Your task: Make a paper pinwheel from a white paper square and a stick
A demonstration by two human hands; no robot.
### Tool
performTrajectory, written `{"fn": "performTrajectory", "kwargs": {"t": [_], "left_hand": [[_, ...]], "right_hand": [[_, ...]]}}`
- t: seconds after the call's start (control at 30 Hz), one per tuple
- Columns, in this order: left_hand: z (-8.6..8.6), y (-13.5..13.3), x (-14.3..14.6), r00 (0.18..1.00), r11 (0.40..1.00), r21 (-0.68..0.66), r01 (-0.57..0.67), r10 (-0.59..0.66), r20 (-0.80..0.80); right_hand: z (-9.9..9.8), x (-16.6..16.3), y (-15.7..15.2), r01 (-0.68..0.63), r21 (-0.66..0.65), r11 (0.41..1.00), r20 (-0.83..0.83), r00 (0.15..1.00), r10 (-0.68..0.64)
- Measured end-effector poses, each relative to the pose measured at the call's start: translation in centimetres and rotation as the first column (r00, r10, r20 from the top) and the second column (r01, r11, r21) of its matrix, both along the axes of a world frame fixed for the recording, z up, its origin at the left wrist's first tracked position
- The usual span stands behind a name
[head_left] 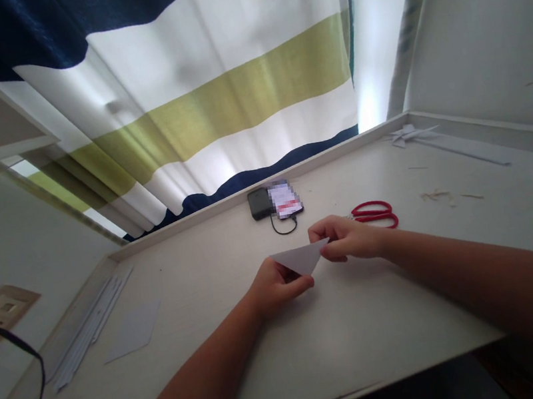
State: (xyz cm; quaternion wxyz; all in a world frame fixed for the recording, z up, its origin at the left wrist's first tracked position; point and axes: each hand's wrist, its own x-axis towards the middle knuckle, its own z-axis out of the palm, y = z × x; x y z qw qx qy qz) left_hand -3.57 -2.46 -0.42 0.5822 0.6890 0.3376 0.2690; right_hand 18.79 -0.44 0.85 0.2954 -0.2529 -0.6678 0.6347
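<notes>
A small white sheet of paper [302,258], triangular in outline, is held above the desk between my two hands. My left hand [280,286] grips its lower left side, with the thumb pointing right along the bottom. At the right corner, the fingertips of my right hand [346,238] pinch the paper. Just behind my right hand lies a pair of scissors [373,204] with red handles; the blades are mostly hidden by that hand. Any folds on the paper's far side are out of sight.
A phone [285,199] and a black power bank [260,204], joined by a cable, lie near the desk's back edge. Paper strips [89,328] and a flat sheet [134,330] are at left. Folded paper [413,134] and small scraps [441,197] lie at right. A striped curtain [231,104] hangs behind.
</notes>
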Motion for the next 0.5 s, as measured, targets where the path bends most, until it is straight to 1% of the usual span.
{"fn": "performTrajectory", "kwargs": {"t": [0.07,0.1,0.2,0.27,0.3,0.37,0.43,0.5], "left_hand": [[0.0,-0.1,-0.1,1.0,1.0,-0.01,0.007,-0.007,-0.012],[0.1,-0.1,-0.1,1.0,1.0,-0.013,0.01,-0.01,-0.019],[0.2,-0.2,-0.2,0.999,1.0,-0.01,0.003,-0.004,-0.044],[0.2,-0.1,-0.2,0.998,1.0,0.002,-0.009,0.01,-0.054],[0.1,-0.1,-0.2,0.998,1.0,0.009,-0.015,0.015,-0.057],[0.0,-0.1,-0.2,0.998,0.999,0.024,-0.022,0.024,-0.061],[0.0,-0.1,-0.1,0.997,0.999,0.039,-0.026,0.029,-0.068],[-0.1,-0.2,-0.1,0.997,0.998,0.053,-0.027,0.031,-0.077]], "right_hand": [[0.2,1.2,0.8,0.018,-0.001,1.0,-0.041,0.999,-0.018],[0.3,1.9,1.2,0.049,0.005,0.999,-0.07,0.996,-0.049],[0.8,3.9,2.3,0.195,0.032,0.98,-0.171,0.967,-0.187],[1.0,4.5,2.6,0.254,0.052,0.966,-0.189,0.952,-0.241],[1.0,4.5,2.6,0.262,0.063,0.963,-0.173,0.953,-0.248],[0.8,3.8,2.2,0.223,0.089,0.971,-0.088,0.973,-0.215],[0.5,2.6,1.5,0.129,0.109,0.986,0.039,0.99,-0.134],[0.2,1.4,0.8,0.044,0.121,0.992,0.147,0.987,-0.061]]}}
